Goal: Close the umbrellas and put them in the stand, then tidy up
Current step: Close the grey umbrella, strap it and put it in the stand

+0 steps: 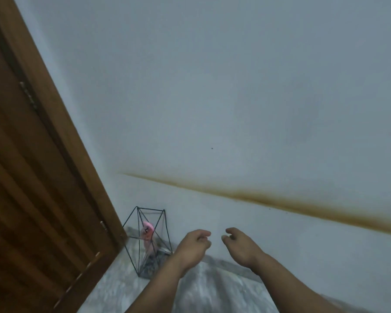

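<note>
1. This looks like a home, at a corner by a doorway or entry.
2. A brown wooden door point(25, 177) with metal hinges fills the left side.
3. The plain pale wall point(235, 86) carries a long brownish stain point(280, 199), as in a lived-in house.
4. The floor point(113, 292) is grey marbled tile.
5. A black wire stand point(147, 242) sits in the corner beside the door, holding a pink umbrella point(147, 233).

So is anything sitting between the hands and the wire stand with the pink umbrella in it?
Nothing visible does. The left hand and right hand hang empty before the wall, just right of the wire stand holding the pink umbrella; only bare floor lies between.
</note>
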